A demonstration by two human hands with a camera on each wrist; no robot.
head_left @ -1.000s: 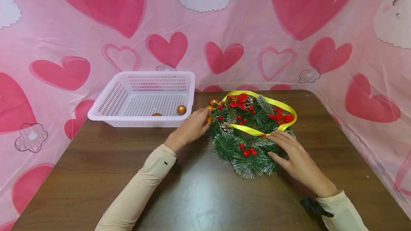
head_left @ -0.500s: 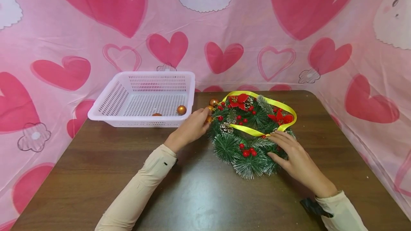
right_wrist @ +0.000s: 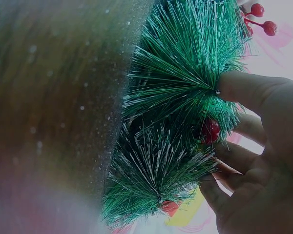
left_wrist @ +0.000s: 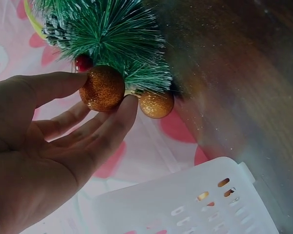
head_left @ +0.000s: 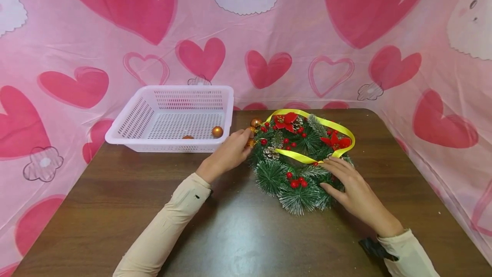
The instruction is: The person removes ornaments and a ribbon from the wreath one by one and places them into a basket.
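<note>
A green Christmas wreath (head_left: 297, 198) with red berries, red flowers, pinecones and a yellow ribbon (head_left: 297, 156) lies on the table. At its left edge my left hand (head_left: 229, 151) pinches a glittery orange bauble (left_wrist: 103, 88) between thumb and fingers. Another glittery bauble (left_wrist: 156, 104) hangs beside it, and a smooth copper bauble (head_left: 255, 122) sits just behind. My right hand (head_left: 351, 187) rests on the wreath's right side, fingers extended over the greenery. Its thumb (right_wrist: 244, 90) touches a needle tuft, while some fingertips are hidden among the needles.
Left of the wreath stands a white plastic basket (head_left: 169, 147). Inside it are a shiny orange bauble (head_left: 217, 131) and a partly hidden orange piece (head_left: 188, 137). A pink heart-patterned cloth (head_left: 300, 72) hangs behind the brown table (head_left: 238, 234).
</note>
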